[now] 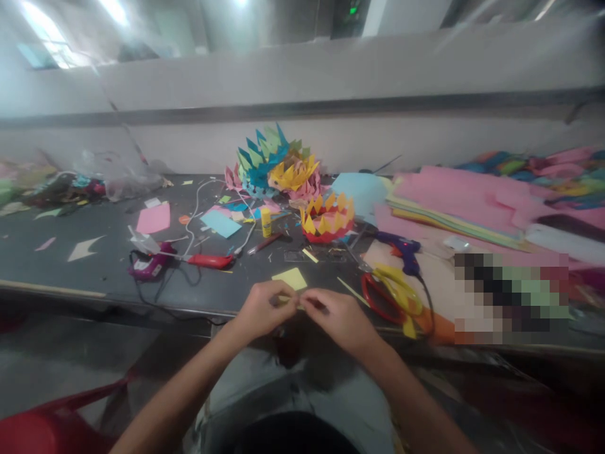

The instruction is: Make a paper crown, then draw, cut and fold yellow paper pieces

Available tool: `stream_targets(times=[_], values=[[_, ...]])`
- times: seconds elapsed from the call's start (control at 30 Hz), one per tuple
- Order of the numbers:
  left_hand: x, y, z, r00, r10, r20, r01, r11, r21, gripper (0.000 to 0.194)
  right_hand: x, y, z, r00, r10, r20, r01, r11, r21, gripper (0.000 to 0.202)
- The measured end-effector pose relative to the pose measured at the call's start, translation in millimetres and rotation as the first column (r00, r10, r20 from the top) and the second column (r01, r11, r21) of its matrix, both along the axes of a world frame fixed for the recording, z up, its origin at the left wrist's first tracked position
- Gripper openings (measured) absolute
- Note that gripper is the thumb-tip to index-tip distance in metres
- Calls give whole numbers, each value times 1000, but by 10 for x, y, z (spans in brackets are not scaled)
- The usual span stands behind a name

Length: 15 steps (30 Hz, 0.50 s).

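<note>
My left hand (267, 307) and my right hand (336, 313) meet at the table's front edge, fingertips pinched together. Between them is a small piece of yellowish paper, mostly hidden by the fingers. Just beyond my hands lies a yellow paper square (292, 279). Farther back stands a red and yellow paper crown (328, 222), with a yellow glue stick (266, 223) upright to its left. Red-handled scissors (380, 296) and a yellow-handled pair (399, 290) lie right of my right hand.
A blue glue gun (401, 247) and stacked coloured sheets (454, 214) lie at the right. Piled paper crowns (278, 164) stand at the back. A red-cased tool (211, 260), a purple device (150, 261) and white cables are at the left.
</note>
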State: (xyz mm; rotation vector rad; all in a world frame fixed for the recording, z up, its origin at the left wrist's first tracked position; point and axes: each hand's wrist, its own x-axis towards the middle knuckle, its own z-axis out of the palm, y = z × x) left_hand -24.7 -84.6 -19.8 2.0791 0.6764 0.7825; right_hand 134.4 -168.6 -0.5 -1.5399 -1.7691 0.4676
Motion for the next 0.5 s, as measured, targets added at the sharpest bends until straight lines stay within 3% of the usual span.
stream_targets(times=[0.17,0.5], values=[[8,-36,-10,1000,-20,-12,21,996,91,8,-26,-26,-47,994,-56,89,50,996,71,14],[23,-83,-49,999,-51,1,49,980,195,5,11,-36,-76,960,4,281,-49,987,153,18]])
